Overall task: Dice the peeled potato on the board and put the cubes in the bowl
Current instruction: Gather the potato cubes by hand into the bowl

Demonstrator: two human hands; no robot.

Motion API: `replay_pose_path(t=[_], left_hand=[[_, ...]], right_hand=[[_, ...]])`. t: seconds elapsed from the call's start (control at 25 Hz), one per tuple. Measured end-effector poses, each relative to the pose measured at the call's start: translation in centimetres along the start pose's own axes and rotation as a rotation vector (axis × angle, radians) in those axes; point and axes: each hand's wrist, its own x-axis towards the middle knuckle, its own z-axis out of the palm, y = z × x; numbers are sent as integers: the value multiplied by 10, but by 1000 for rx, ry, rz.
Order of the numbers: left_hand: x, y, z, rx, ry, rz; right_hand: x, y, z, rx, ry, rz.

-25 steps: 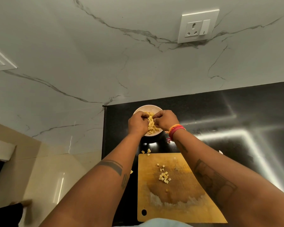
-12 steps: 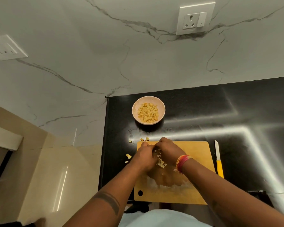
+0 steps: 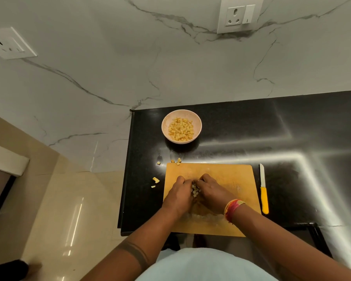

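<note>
A person's left hand [image 3: 179, 192] and right hand [image 3: 212, 191] cup the last small heap of potato cubes [image 3: 195, 190] on the wooden board [image 3: 231, 179], fingers curled inward around the pile. Most of the dice already fill the pale bowl [image 3: 166, 126] on the black counter [image 3: 272, 126]. Light, wet and likely slippery, the loose bits look best scooped from both sides; strays [image 3: 156, 180] lie off the board.
</note>
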Motion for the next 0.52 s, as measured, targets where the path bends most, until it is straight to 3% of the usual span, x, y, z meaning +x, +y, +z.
replay_pose_path(t=[0.52], left_hand=[[-1,1,16,-71,168,-119]], right_hand=[[14,-4,-1,163,49,185]])
